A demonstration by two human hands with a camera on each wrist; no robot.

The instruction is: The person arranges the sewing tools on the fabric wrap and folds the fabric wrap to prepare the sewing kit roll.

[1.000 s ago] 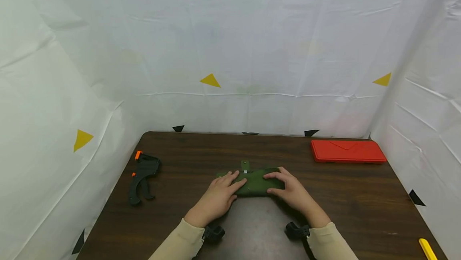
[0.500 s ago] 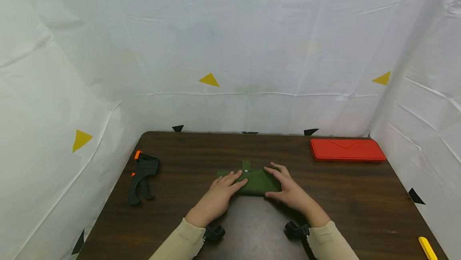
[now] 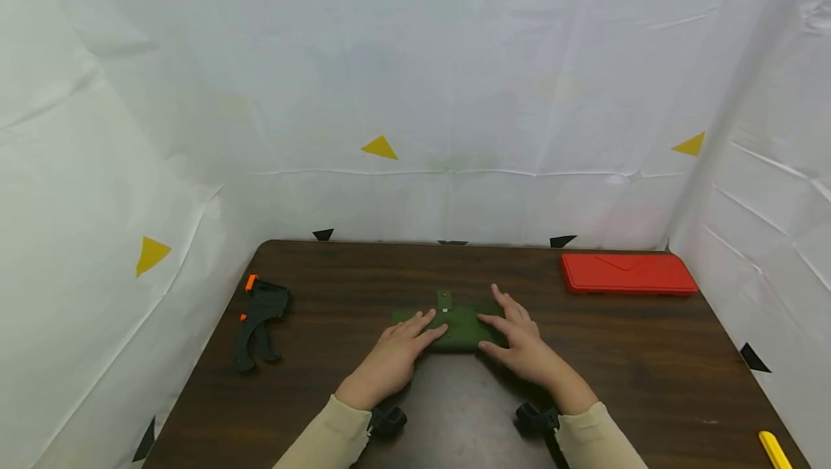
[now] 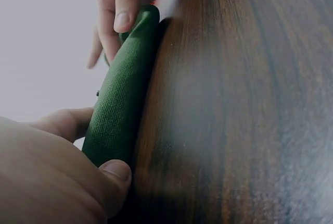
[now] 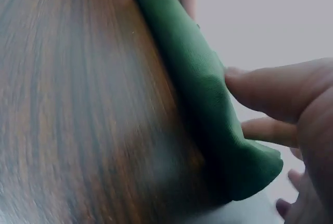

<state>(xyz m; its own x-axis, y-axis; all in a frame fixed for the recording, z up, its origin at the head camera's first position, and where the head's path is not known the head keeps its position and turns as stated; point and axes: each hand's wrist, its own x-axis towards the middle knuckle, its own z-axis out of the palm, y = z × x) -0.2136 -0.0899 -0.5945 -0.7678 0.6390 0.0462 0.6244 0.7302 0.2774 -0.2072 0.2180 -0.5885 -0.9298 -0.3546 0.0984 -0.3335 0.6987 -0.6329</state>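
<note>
A green fabric pouch [image 3: 459, 339] lies across the middle of the brown table, its near side a thick rounded fold [image 4: 122, 94]. From its far edge a short strap [image 3: 444, 301] with a snap sticks out. On its left part rests my left hand [image 3: 389, 361], fingers extended over the top and thumb at the near edge. My right hand [image 3: 527, 350] is spread at the right end, with thumb and index fingertips right at the cloth and the other fingers reaching past the far edge. In the right wrist view the pouch's right end [image 5: 255, 172] flares out, wrinkled.
A black clamp [image 3: 260, 321] with orange parts lies on the left of the table. A flat red case [image 3: 627, 273] sits at the back right, and a yellow-handled item [image 3: 774, 449] at the front right edge. White sheeting [image 3: 454, 94] surrounds the table.
The fingers of my right hand have spread and lifted from the pouch's right end, reaching farther toward the back. My left hand has stayed in place on the pouch.
</note>
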